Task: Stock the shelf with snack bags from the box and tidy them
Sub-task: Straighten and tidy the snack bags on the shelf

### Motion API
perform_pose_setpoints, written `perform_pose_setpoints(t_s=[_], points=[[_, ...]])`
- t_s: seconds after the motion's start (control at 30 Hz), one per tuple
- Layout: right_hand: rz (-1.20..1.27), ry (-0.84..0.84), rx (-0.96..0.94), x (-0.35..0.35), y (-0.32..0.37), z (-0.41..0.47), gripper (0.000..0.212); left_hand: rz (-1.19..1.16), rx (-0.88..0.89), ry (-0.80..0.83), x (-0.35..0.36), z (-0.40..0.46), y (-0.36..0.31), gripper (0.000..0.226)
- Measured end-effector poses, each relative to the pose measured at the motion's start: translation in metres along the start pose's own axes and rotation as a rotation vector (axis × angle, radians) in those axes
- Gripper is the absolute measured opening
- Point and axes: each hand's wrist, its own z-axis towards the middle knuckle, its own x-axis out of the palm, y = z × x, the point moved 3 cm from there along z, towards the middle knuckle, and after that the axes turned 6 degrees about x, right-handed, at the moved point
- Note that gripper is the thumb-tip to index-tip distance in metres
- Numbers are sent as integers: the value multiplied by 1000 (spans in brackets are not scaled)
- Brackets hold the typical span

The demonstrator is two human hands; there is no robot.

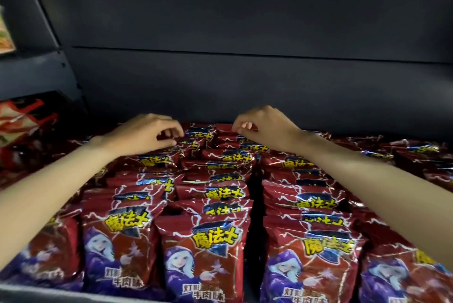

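Left hand (149, 131) grip: fingers curled, bag tops pinched at the rear of the shelf (73, 296). Right hand (264, 123) likewise pinched on a rear bag. Snack bags (203, 248) are stood in rows to the shelf's front lip. Tidying judged underway; next, rear bags need straightening upright.

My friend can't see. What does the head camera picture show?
Two bare hands, left hand and right hand, reach to the back of a dark shelf, fingers curled on the rearmost red snack bags, which stand in packed rows.
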Motion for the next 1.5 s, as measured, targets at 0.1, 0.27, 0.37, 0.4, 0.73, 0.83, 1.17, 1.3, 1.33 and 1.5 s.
perform_pose_setpoints(t_s=[0.1,0.27,0.37,0.4,0.73,0.83,1.17,1.3,1.33,1.5], points=[[-49,73,-40,24,26,22,16,-26,-18,31,6,-5,8,21],[-233,131,-46,53,58,48,27,75,-52,137,0,-5,33,32],[-248,128,-4,57,61,53,24,78,-27,221,-2,-6,39,37],[-233,130,10,57,61,53,20,72,-9,209,-2,-6,37,36],[-248,65,-3,36,34,34,11,-35,162,14,13,10,12,19],[-268,63,-23,36,34,31,12,-81,125,-1,16,10,10,20],[-301,55,-165,37,60,46,28,-134,-88,-45,-14,-64,91,27],[-253,136,-260,55,81,55,33,-137,-168,58,-13,-58,102,21],[-302,164,-271,60,84,57,37,-99,-167,115,-14,-55,104,24],[-405,217,-284,64,86,66,51,123,-113,348,-19,-39,97,36]])
